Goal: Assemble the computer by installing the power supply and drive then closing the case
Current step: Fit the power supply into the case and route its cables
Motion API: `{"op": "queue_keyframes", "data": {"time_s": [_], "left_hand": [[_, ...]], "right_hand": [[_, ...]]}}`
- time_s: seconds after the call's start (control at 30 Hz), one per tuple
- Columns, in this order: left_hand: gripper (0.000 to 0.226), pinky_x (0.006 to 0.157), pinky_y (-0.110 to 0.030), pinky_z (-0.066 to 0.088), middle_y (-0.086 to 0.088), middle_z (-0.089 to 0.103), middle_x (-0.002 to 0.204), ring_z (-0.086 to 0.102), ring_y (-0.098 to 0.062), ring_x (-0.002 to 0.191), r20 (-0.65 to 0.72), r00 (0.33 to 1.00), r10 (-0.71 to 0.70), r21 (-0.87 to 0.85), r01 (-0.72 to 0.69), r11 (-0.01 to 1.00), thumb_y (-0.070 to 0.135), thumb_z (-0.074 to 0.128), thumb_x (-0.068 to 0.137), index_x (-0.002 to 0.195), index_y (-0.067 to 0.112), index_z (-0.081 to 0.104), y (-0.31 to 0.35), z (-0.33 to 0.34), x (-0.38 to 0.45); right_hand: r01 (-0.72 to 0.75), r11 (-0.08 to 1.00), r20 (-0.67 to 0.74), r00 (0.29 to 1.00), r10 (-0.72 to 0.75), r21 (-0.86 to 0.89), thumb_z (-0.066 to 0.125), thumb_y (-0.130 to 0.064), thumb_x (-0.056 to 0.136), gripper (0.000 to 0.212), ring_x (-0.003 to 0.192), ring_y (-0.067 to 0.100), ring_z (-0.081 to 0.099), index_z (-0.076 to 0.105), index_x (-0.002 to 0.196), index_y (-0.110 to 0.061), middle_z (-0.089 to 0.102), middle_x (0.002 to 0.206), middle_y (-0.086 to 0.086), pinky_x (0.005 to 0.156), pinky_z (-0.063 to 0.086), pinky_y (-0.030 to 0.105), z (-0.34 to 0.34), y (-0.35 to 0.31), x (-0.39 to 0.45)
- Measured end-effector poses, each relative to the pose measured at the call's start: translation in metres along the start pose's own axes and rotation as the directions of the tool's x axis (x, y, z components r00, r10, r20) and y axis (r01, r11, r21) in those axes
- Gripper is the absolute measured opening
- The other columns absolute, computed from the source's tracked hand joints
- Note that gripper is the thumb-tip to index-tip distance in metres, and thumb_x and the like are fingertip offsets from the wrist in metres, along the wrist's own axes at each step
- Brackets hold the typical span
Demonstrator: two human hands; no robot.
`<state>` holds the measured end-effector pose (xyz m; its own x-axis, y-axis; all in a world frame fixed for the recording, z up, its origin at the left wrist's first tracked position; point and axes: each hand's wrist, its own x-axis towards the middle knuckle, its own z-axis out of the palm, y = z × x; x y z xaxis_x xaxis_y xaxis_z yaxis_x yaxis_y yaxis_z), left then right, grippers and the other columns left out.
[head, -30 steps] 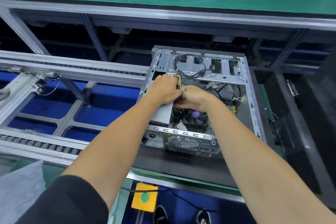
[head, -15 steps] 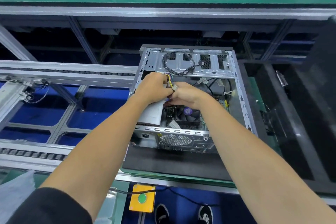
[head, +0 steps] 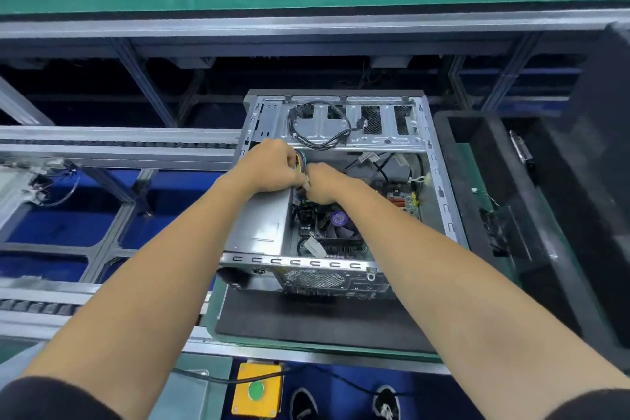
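Note:
An open metal computer case (head: 439, 187) lies on a black mat (head: 306, 320), its inside facing up. A grey power supply (head: 262, 222) sits in the case's left side. Beside it are the motherboard and a CPU fan (head: 337, 220). My left hand (head: 269, 170) grips a bundle of coloured power cables (head: 300, 160) above the power supply's far end. My right hand (head: 322, 182) pinches a white connector (head: 306, 185) at the end of those cables. The two hands touch. A black cable loop (head: 320, 126) lies on the drive bay plate at the far end.
A black panel (head: 531, 215) lies to the right of the case. Conveyor rails (head: 119, 143) run off to the left. A yellow box with a green button (head: 256, 389) hangs below the bench front. My shoes show on the blue floor.
Both hands stay together on the cable bundle and connector over the power supply. The camera view has shifted slightly; the case itself has not moved.

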<state>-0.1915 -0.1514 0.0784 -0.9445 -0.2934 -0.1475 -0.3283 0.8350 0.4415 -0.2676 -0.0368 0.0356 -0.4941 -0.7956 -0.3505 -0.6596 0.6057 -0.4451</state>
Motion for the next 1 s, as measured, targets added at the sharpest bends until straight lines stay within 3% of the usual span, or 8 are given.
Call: {"op": "queue_keyframes", "data": {"time_s": [0.1, 0.13, 0.2, 0.33, 0.6, 0.7, 0.8, 1.0], "left_hand": [[0.024, 0.051, -0.027, 0.03, -0.003, 0.05, 0.059, 0.04, -0.018, 0.056, 0.059, 0.998, -0.019, -0.016, 0.02, 1.0, 0.021, 0.074, 0.062, 0.056, 0.01, 0.053, -0.002, -0.001, 0.007], [0.023, 0.051, -0.028, 0.031, -0.004, 0.05, 0.06, 0.04, -0.019, 0.056, 0.071, 0.997, -0.022, -0.018, 0.023, 1.0, 0.021, 0.072, 0.061, 0.056, 0.011, 0.052, -0.003, 0.0, 0.008], [0.023, 0.051, -0.029, 0.031, -0.004, 0.049, 0.059, 0.04, -0.019, 0.056, 0.087, 0.996, -0.02, -0.016, 0.021, 1.0, 0.02, 0.071, 0.059, 0.053, 0.013, 0.05, -0.003, 0.0, 0.011], [0.027, 0.051, -0.029, 0.03, -0.003, 0.045, 0.054, 0.039, -0.019, 0.053, 0.13, 0.991, -0.012, -0.038, 0.017, 0.999, 0.016, 0.071, 0.059, 0.049, 0.014, 0.046, -0.004, -0.002, 0.015], [0.033, 0.049, -0.025, 0.025, 0.0, 0.039, 0.05, 0.034, -0.016, 0.051, 0.154, 0.988, -0.004, -0.081, 0.016, 0.997, 0.01, 0.071, 0.061, 0.048, 0.014, 0.041, -0.003, -0.005, 0.015], [0.031, 0.051, -0.027, 0.026, -0.001, 0.039, 0.052, 0.034, -0.017, 0.053, 0.147, 0.989, 0.007, -0.085, 0.006, 0.996, 0.01, 0.071, 0.061, 0.048, 0.012, 0.043, -0.002, -0.005, 0.014], [0.023, 0.05, -0.026, 0.025, -0.007, 0.044, 0.057, 0.035, -0.018, 0.056, 0.15, 0.989, 0.007, -0.117, 0.011, 0.993, 0.008, 0.07, 0.062, 0.054, 0.006, 0.049, -0.001, -0.006, 0.014], [0.02, 0.046, -0.022, 0.025, -0.008, 0.045, 0.056, 0.035, -0.017, 0.052, 0.144, 0.99, -0.006, -0.129, 0.025, 0.991, 0.007, 0.07, 0.061, 0.054, 0.004, 0.052, 0.0, -0.007, 0.01]], "right_hand": [[0.052, 0.998, 0.055, 0.997, -0.05, -0.039, 0.048, -0.01, 0.093, 0.01, 0.094, 0.03, 0.055, 0.055, 0.098, -0.005, 0.059, 0.107, 0.015, 0.073, 0.039, 0.031, 0.001, 0.002, 0.004], [0.073, 0.996, 0.056, 0.996, -0.07, -0.051, 0.049, -0.01, 0.092, 0.005, 0.088, 0.028, 0.052, 0.052, 0.089, -0.008, 0.058, 0.1, 0.013, 0.071, 0.037, 0.031, 0.001, 0.003, 0.006], [0.067, 0.995, 0.055, 0.996, -0.063, -0.07, 0.051, -0.011, 0.091, 0.021, 0.081, 0.026, 0.048, 0.043, 0.072, -0.014, 0.05, 0.084, 0.005, 0.068, 0.035, 0.031, 0.001, 0.005, 0.01], [0.038, 0.998, 0.092, 0.995, -0.033, -0.05, 0.053, -0.008, 0.092, 0.035, 0.074, 0.024, 0.043, 0.037, 0.064, -0.021, 0.039, 0.068, -0.002, 0.062, 0.033, 0.03, 0.005, 0.007, 0.02], [-0.066, 0.979, 0.116, 0.989, 0.089, -0.192, 0.058, 0.001, 0.09, 0.033, 0.079, 0.022, 0.044, 0.038, 0.068, -0.014, 0.036, 0.069, -0.001, 0.071, 0.036, 0.029, 0.011, 0.005, 0.04], [-0.096, 0.982, 0.103, 0.988, 0.114, -0.163, 0.056, -0.002, 0.091, 0.034, 0.082, 0.022, 0.045, 0.036, 0.066, -0.015, 0.037, 0.069, -0.001, 0.071, 0.035, 0.029, 0.014, 0.008, 0.045], [-0.192, 0.979, 0.033, 0.98, 0.194, -0.063, 0.057, -0.009, 0.09, 0.032, 0.072, 0.021, 0.049, 0.038, 0.066, -0.019, 0.044, 0.068, -0.002, 0.068, 0.038, 0.029, 0.013, 0.01, 0.049], [-0.33, 0.943, -0.108, 0.937, 0.332, 0.041, 0.05, -0.013, 0.091, 0.016, 0.084, 0.019, 0.054, 0.052, 0.075, -0.014, 0.051, 0.082, 0.0, 0.072, 0.042, 0.028, 0.015, 0.004, 0.052]]}}
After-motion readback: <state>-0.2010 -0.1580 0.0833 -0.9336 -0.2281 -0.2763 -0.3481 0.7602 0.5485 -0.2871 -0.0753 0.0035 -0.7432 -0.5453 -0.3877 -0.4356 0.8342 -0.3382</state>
